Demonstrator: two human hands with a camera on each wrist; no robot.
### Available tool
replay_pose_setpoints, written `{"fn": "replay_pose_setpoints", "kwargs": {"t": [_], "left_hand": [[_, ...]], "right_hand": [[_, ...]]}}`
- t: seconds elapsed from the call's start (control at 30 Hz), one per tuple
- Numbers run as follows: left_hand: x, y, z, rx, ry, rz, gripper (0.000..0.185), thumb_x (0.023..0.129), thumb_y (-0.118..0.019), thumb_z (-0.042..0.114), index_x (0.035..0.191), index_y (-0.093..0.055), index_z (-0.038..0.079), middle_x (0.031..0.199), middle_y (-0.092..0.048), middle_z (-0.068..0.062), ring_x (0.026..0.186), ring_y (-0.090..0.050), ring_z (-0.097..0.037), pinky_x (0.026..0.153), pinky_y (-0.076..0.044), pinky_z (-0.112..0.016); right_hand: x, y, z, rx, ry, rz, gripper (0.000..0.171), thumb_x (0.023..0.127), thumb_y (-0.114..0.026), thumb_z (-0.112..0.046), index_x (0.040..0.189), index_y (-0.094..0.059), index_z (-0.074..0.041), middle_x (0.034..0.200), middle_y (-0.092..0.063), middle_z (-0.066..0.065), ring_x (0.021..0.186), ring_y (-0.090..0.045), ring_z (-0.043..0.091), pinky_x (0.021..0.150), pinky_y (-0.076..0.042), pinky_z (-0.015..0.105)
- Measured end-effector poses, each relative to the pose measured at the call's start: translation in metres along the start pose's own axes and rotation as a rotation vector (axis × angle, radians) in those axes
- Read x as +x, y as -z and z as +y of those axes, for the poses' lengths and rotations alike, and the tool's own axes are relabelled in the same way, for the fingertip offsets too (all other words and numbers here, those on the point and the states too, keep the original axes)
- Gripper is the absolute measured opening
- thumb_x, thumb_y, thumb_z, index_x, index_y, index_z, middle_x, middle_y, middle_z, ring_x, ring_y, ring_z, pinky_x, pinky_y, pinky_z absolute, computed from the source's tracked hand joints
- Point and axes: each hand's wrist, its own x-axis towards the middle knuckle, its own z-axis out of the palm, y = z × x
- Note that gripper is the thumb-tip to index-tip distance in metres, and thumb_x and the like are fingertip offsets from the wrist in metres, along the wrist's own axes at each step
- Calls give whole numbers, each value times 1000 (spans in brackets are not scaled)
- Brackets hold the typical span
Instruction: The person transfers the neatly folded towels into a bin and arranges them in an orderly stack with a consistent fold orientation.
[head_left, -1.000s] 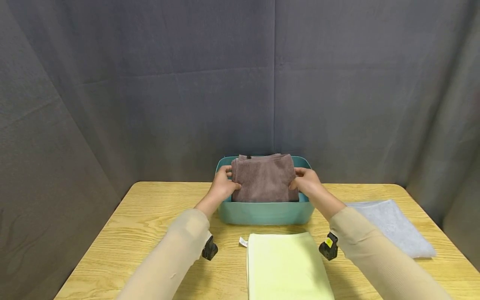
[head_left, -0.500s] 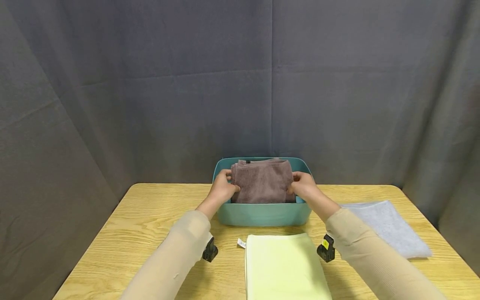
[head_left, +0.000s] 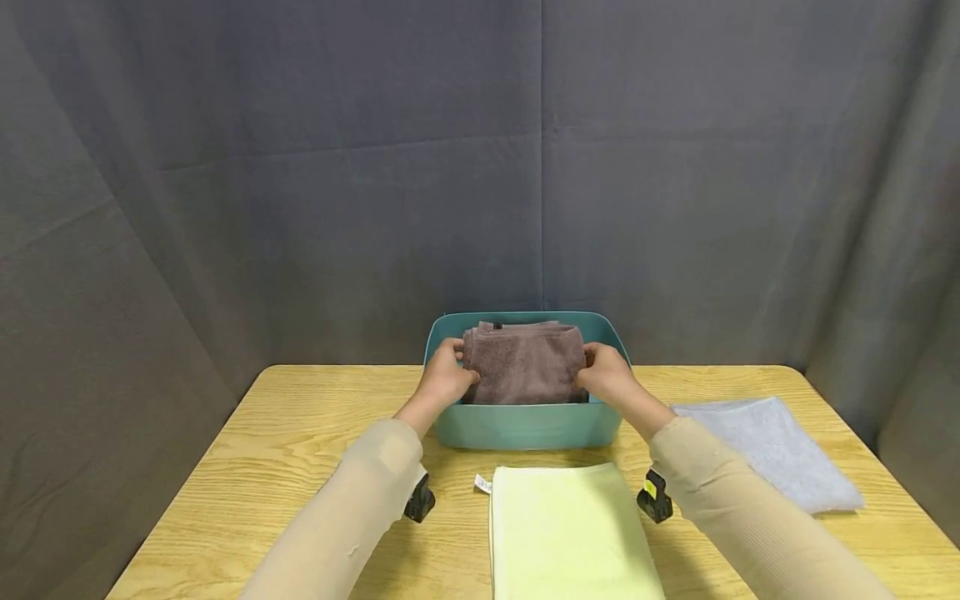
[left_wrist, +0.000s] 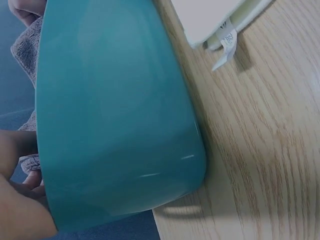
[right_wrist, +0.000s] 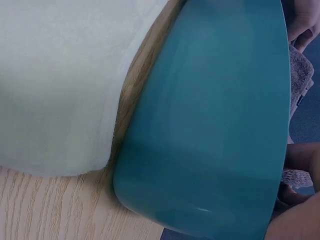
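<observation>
brown towel folded, sitting in teal bin at back of worktop | L hand + R hand each pinching a side edge, grip closed on cloth | tip: keep both sides level, press flat so fold holds | yellow towel just in front of bin, grey towel off to R

A folded yellow towel is laid on the wooden table; a grey towel is spread at the right, before a dark curtain.
</observation>
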Motion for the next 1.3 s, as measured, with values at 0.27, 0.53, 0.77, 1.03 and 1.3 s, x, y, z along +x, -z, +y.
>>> {"fn": "replay_pose_setpoints", "kwargs": {"t": [0.27,0.53,0.77,1.03,1.3], "left_hand": [[-3,1,3,61,32,-1,61,92,-63,0,147,-37,0,143,-47,-22,115,-58,-34,94,-49,-44],[-2,0,-1,11,-38,53,49,92,-62,-4,139,-47,0,131,-56,-18,116,-58,-33,87,-52,-40],[-4,2,-3,-50,-101,103,42,94,-63,0,135,-54,2,122,-62,-13,111,-61,-28,89,-52,-41],[-10,4,-4,-91,-180,111,39,95,-62,1,133,-56,1,121,-63,-13,111,-61,-28,89,-52,-39],[-16,7,-7,-103,-228,141,34,97,-63,10,131,-59,6,121,-64,-9,109,-61,-26,90,-52,-39]], "right_hand": [[0,-1,0,-29,15,6,53,81,-51,12,134,-50,12,115,-60,26,86,-50,27,64,-40,33],[-1,0,1,60,-13,68,47,88,-59,7,135,-53,9,117,-60,25,104,-59,35,79,-51,35],[-4,0,-1,85,14,94,45,90,-59,4,134,-54,6,119,-61,24,109,-58,37,82,-51,36],[-8,-2,-3,106,58,133,40,93,-59,1,133,-54,6,122,-60,26,113,-57,39,92,-49,45],[-16,-1,-4,129,116,148,36,96,-56,-2,130,-56,6,119,-61,25,108,-60,38,91,-49,45]]}}
